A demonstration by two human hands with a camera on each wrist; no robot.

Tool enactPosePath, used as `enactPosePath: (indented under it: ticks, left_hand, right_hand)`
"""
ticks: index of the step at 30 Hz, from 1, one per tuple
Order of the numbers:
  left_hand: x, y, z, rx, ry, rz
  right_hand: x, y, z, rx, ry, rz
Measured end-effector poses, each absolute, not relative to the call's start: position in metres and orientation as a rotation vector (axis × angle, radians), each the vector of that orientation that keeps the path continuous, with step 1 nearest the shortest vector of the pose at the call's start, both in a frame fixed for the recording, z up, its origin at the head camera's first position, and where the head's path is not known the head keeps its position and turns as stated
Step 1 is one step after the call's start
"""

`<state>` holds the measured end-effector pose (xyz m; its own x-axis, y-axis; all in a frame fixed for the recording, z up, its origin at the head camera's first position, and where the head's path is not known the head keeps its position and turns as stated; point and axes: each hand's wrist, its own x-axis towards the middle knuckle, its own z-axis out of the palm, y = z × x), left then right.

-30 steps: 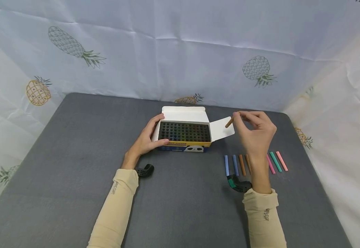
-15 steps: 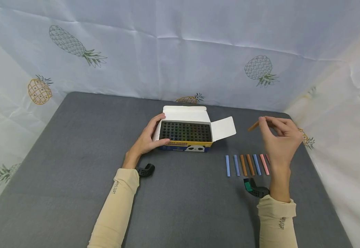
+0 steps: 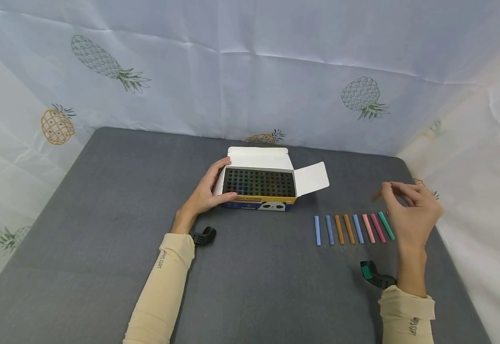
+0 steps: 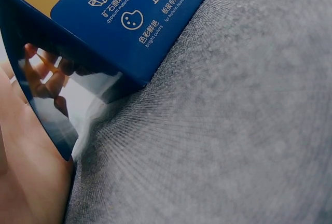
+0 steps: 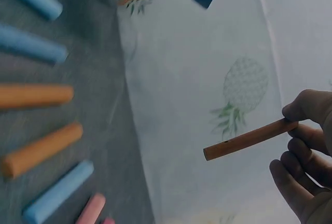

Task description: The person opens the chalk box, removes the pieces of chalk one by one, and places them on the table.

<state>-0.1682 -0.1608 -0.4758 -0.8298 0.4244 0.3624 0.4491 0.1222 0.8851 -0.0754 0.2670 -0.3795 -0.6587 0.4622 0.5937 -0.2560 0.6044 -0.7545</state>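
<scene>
My left hand grips the left end of a blue and yellow chalk box, thumb on the front edge and fingers at the back. The box's lid stands open, showing a black insert full of round holes. In the left wrist view the box's printed blue side fills the upper left. Over the table's right side, my right hand pinches an orange-brown chalk stick by one end between thumb and fingertips. It is held above the table, beyond the row of chalks.
Several chalk sticks lie in a row right of the box, among them a blue one, an orange one, a pink one and a green one. A white side flap sticks out from the box. A pineapple-print cloth hangs behind the table.
My right hand has moved right and toward me with the orange-brown chalk, from over the box's side flap to the row's right end. My left hand keeps its grip on the box.
</scene>
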Motion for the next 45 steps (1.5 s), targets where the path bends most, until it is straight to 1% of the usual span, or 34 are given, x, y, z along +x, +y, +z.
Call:
enactPosePath:
  ticks: [7, 20, 28, 34, 45]
  left_hand:
    - [-0.167, -0.159, -0.475, -0.909, -2.338, -1.862]
    - [-0.168, -0.159, -0.473, -0.886, -2.352, -1.87]
    - [-0.168, -0.16, -0.474, -0.894, -2.347, -1.873]
    - [-0.168, -0.161, -0.475, -0.896, -2.347, -1.869]
    - [-0.169, -0.16, -0.475, -0.907, -2.341, -1.863]
  right_hand:
    - [-0.064, 0.298, -0.396, -0.243, -2.088, 0.937]
    - [-0.055, 0.347, -0.411, -0.315, -2.398, 0.613]
    - [-0.055, 0.356, -0.423, -0.401, -2.525, 0.64]
    - [-0.062, 0.363, -0.432, -0.422, -2.535, 0.718]
    - [-0.073, 0.372, -0.446, -0.474, -2.629, 0.684]
